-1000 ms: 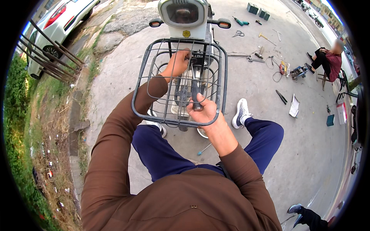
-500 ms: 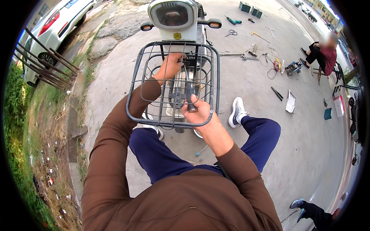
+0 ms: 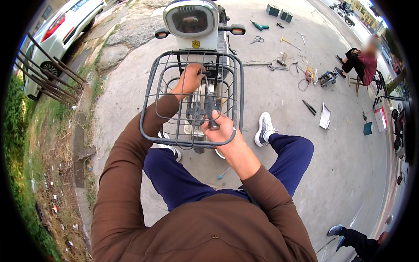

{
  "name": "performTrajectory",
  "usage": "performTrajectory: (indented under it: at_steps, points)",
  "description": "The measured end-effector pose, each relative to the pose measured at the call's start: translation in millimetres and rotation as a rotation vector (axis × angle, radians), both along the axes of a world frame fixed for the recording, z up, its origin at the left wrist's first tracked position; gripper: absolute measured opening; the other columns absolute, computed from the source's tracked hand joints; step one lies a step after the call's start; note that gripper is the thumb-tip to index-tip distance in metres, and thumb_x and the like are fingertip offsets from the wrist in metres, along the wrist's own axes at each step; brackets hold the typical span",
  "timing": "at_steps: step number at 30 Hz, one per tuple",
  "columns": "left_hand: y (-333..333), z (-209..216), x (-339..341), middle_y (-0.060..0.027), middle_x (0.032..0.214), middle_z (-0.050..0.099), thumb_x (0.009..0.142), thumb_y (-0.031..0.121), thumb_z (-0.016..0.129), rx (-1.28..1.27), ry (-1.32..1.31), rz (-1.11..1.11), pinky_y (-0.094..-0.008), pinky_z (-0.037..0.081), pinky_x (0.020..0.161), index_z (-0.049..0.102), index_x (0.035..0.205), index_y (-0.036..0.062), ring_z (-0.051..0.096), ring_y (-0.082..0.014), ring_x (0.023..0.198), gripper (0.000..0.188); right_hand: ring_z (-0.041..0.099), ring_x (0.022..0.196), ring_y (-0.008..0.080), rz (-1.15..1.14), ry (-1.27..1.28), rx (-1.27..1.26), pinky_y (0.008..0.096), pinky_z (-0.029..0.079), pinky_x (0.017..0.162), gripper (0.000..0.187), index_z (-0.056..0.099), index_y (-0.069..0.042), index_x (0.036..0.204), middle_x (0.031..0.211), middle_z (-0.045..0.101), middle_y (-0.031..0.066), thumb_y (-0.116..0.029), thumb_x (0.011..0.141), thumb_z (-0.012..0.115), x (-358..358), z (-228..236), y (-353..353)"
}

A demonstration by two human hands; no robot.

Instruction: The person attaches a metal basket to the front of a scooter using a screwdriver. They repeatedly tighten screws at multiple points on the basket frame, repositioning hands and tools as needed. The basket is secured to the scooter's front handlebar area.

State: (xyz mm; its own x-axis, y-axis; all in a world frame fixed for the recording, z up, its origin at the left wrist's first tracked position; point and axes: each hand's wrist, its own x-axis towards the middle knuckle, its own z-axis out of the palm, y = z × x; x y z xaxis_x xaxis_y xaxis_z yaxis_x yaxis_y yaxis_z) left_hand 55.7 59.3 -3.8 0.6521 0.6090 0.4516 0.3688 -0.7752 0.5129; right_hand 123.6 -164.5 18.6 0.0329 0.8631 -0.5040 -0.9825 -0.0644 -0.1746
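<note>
A black wire basket [image 3: 240,100] is mounted on the front of a white electric scooter [image 3: 190,21]. My left hand [image 3: 190,80] reaches inside the basket, its fingers closed near the dark bracket at the basket's scooter side; what they pinch is hidden. Between the wires at the basket's near right part, my right hand [image 3: 223,132] grips the dark handle of a screwdriver [image 3: 211,108]. The screwdriver's shaft points away from me, up toward the left fingers. Its tip is too small to make out.
Several tools lie on the concrete at right: a green drill [image 3: 259,25], scissors [image 3: 257,39], a hammer [image 3: 290,44] and pliers [image 3: 309,107]. A person [image 3: 365,61] sits beyond. By my legs lies a blue-handled tool [image 3: 223,174]. A white car [image 3: 61,39] stands at left.
The view has shifted slightly, so the scooter and basket sit a little further left. Both hands keep nearly the same places at the basket, the right still holding the screwdriver.
</note>
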Motion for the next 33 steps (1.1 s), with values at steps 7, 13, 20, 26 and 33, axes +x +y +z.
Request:
performTrajectory:
  at_steps: [7,13,20,26,33]
  points:
    - [-1,0,-3,-0.0167,0.081,0.059,0.071,0.0,0.063,-0.006,-0.002,0.015,-0.037,0.045,0.07,0.056,0.086,-0.0012,0.058,-0.0322,0.078,0.016,0.046,0.079,0.0162,0.019,-0.021,0.016,0.0291,0.045,0.069,0.011,0.052,0.0,0.101,0.091,0.05,0.0075,-0.006,0.091,0.052,-1,-5,3]
    - [1,-4,-5,-0.0168,0.081,0.058,0.071,0.0,0.063,-0.002,-0.003,0.019,-0.0375,0.044,0.072,0.056,0.087,-0.0017,0.056,-0.0329,0.079,0.017,0.048,0.08,0.018,-0.009,-0.001,0.0,0.0296,0.045,0.07,0.01,0.053,0.0,0.101,0.092,0.052,0.0089,-0.005,0.092,0.051,-3,-4,4]
    - [-2,-6,-4,-0.0165,0.083,0.057,0.073,0.0,0.062,0.022,-0.01,0.003,-0.0389,0.043,0.073,0.056,0.086,-0.0016,0.055,-0.0333,0.08,0.015,0.053,0.088,0.0217,-0.044,0.061,-0.022,0.0337,0.047,0.074,0.015,0.052,-0.001,0.105,0.095,0.055,0.0125,-0.012,0.095,0.048,-9,4,2]
    - [-2,-6,-1,-0.0167,0.08,0.057,0.072,-0.001,0.061,-0.056,-0.049,0.029,-0.038,0.044,0.071,0.055,0.086,-0.0017,0.055,-0.0325,0.078,0.015,0.054,0.094,0.0251,0.089,-0.033,0.107,0.0364,0.049,0.078,0.021,0.048,-0.002,0.108,0.104,0.054,0.0162,-0.019,0.096,0.047,-6,-1,-2]
    - [5,-15,-3,-0.0165,0.08,0.057,0.071,-0.003,0.061,0.059,-0.046,-0.005,-0.0376,0.044,0.071,0.054,0.086,-0.0018,0.055,-0.0321,0.078,0.016,0.052,0.081,0.0194,0.116,-0.015,0.076,0.0296,0.048,0.068,0.016,0.05,-0.003,0.103,0.093,0.054,0.0115,-0.014,0.091,0.056,-1,-4,4]
